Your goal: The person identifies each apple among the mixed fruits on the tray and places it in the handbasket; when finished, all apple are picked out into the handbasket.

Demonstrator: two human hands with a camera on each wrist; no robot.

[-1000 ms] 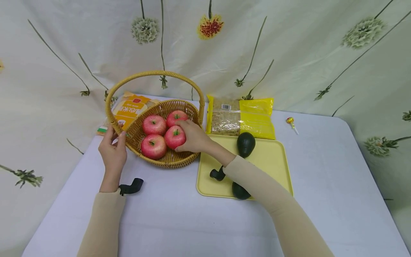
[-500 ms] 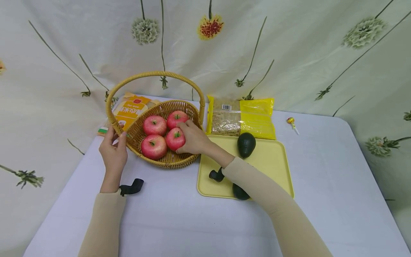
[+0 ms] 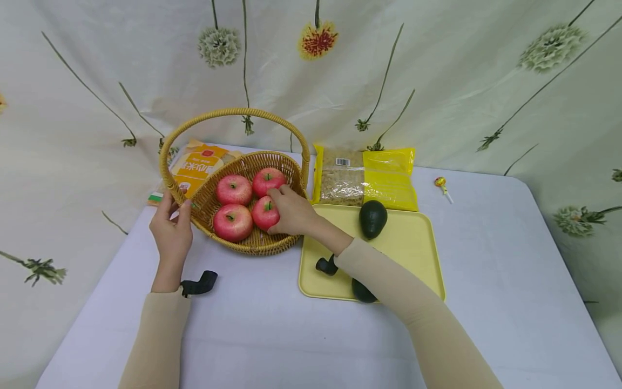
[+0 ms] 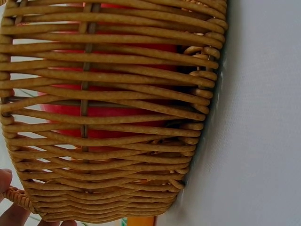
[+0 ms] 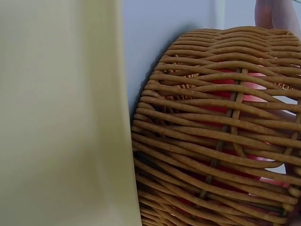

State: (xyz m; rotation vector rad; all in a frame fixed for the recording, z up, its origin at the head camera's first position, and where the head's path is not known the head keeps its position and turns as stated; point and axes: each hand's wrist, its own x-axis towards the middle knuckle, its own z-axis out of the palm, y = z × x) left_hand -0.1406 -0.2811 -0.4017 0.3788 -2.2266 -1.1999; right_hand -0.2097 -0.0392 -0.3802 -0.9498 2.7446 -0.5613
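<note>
In the head view, a wicker basket (image 3: 257, 249) with a tall arched handle holds several red apples. My left hand (image 3: 174, 235) pinches the basket where its handle meets the left rim; in the left wrist view, its fingers show at the lower left beside the woven wall (image 4: 108, 127). Reaching over the basket's right rim, my right hand (image 3: 295, 215) grips the front-right apple (image 3: 263, 215), fingers on top and thumb on the near side. Another apple (image 3: 232, 222) sits just left of it. The right wrist view mostly shows the basket's outer weave (image 5: 221, 127), which partly hides the apples.
A yellow tray (image 3: 413, 259) right of the basket bears two avocados (image 3: 372, 219), one partly behind the right sleeve. A yellow packet (image 3: 389, 178) lies behind the tray, an orange packet (image 3: 199, 162) behind the basket. A lollipop (image 3: 440, 183) lies far right.
The apple in my right hand has shifted slightly toward the basket's near rim, and the right hand has moved a little with it. My left hand stays on the basket.
</note>
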